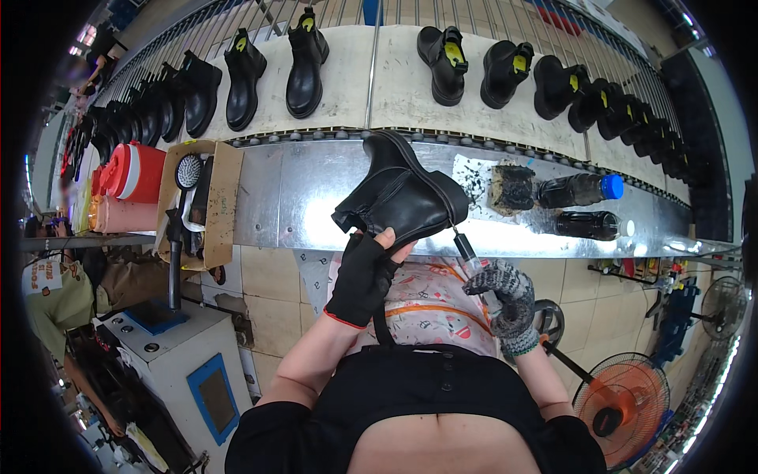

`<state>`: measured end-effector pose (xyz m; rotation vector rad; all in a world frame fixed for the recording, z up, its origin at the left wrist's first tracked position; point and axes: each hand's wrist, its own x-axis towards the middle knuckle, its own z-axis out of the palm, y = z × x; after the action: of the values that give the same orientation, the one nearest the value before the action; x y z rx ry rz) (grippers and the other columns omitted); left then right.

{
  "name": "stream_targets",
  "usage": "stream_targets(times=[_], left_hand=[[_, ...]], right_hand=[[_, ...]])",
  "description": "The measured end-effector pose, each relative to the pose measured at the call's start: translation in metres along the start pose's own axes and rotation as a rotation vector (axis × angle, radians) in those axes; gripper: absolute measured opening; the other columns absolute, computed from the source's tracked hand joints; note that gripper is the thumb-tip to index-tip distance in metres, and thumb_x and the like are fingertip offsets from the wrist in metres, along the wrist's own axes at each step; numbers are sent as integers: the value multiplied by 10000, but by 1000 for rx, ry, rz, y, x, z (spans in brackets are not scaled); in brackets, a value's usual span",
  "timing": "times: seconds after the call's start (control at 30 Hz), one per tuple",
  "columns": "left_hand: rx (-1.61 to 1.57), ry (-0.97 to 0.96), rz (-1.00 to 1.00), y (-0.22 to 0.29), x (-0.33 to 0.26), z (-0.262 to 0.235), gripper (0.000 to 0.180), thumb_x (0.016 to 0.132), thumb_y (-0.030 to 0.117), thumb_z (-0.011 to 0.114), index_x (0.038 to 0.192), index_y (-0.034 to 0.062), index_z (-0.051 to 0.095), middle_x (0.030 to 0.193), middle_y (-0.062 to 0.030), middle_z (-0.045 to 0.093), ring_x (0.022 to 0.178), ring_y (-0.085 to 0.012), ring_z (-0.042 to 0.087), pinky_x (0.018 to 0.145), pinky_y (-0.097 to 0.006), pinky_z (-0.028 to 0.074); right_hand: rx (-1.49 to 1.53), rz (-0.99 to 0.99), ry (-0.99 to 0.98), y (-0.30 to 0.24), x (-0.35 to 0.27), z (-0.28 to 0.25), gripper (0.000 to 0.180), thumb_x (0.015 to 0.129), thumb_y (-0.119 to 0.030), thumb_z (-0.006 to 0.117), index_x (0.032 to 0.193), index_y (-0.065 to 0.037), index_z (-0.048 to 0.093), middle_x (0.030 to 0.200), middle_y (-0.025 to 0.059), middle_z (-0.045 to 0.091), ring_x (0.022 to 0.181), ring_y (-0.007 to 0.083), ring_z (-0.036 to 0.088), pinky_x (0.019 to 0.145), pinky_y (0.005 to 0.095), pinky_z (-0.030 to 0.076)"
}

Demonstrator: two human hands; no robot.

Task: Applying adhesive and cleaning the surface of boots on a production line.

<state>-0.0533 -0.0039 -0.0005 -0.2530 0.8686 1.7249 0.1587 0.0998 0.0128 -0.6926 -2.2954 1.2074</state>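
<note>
My left hand (pixel 362 278), in black fingerless glove, closed on black ankle boot (pixel 403 196), held up before metal bench (pixel 300 189). Right of boot, my right hand (pixel 505 299), knit-gloved, closed on thin tool (pixel 467 251), tip touching boot's edge. Dark bottles (pixel 580 189) on bench further right.

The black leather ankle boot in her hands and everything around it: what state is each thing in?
Black leather ankle boot: held up, tilted, in the left hand.
Small brush: gripped by the right hand, tip touching the boot.
Blue-capped dark bottle: lying on its side, capped.
Black boots on the conveyor: standing upright.
Orange floor fan: cannot tell if running.
</note>
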Motion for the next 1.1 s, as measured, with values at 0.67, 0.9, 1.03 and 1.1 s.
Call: stream_targets(times=[0.67,0.9,1.03,1.1], left_hand=[[1053,183,596,126,281,73,453,721,176,726,1099,32,522,934,-119,624,805,-234,640,609,-337,544],[1382,534,1102,74,316,59,766,742,511,646,1304,45,414,1164,-216,557,1035,-374,560,850,-411,446],[1251,814,1613,118,331,0,877,759,400,689,1404,9,242,1400,-205,323,1293,-371,300,1079,-415,223],[1565,1147,1127,156,320,-17,807,738,412,688,1344,18,331,1306,-211,418,1209,-382,399,1024,-436,313]], right_hand=[[1224,576,692,145,-22,70,251,903,-127,487,1149,-88,457,815,21,528,516,103,445,421,228,360],[1390,600,683,150,-29,67,245,945,-179,427,1174,-102,468,859,29,546,595,106,468,471,216,395],[1374,513,665,159,-36,74,347,947,-226,415,1273,-108,434,1027,71,572,751,128,535,547,227,458],[1169,587,734,164,-40,80,357,958,-279,383,1274,-119,435,942,63,575,666,133,520,529,238,459]])
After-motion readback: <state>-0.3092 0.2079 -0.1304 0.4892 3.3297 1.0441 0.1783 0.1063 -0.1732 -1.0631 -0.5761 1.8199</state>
